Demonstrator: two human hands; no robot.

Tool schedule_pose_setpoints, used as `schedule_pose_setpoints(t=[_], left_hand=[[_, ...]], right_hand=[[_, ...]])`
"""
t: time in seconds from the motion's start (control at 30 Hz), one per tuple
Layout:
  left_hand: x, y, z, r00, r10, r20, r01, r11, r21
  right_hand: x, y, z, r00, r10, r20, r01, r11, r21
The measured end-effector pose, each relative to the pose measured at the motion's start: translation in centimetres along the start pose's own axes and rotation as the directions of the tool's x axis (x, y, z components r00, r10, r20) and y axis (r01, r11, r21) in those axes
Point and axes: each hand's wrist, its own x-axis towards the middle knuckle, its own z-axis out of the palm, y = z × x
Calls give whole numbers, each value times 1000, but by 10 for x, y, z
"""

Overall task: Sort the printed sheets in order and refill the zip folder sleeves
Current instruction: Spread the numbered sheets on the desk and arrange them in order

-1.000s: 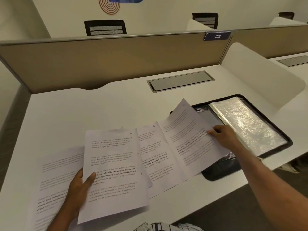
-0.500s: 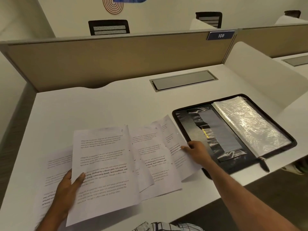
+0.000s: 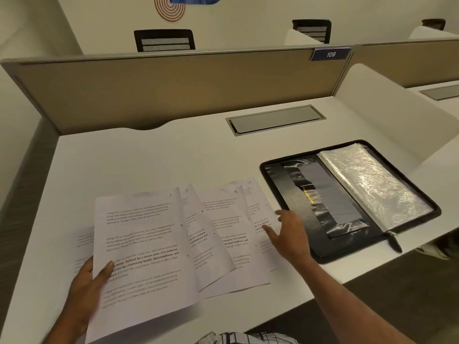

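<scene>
The left hand [image 3: 85, 289] pinches the lower left edge of the sheet marked 5 [image 3: 144, 254], thumb on top and fingers hidden beneath. The right hand [image 3: 289, 234] lies spread, fingers loose, on the sheet marked 10 [image 3: 260, 219], which is mostly covered by sheets 9 [image 3: 223, 234] and 8 [image 3: 192, 219] in the fan. Just right lies the open zip folder [image 3: 285, 194], its glossy clear sleeves [image 3: 367, 184] glaring; contents unreadable. All rest on the white desk [image 3: 139, 160].

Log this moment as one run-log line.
left hand: holds top sheet | right hand: open on fanned sheets | zip folder: open, sleeves unfilled
</scene>
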Motion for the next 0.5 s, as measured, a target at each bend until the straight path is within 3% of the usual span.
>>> schedule_pose_setpoints(t=[0.27,0.5], left_hand=[[-6,10,2,1000,20,9,-20,1000,10],[-9,15,1,999,33,17,-33,999,19]], right_hand=[[-10,-32,25,979,112,168,-93,988,-120],[-1,-40,33,962,204,184,-225,969,103]])
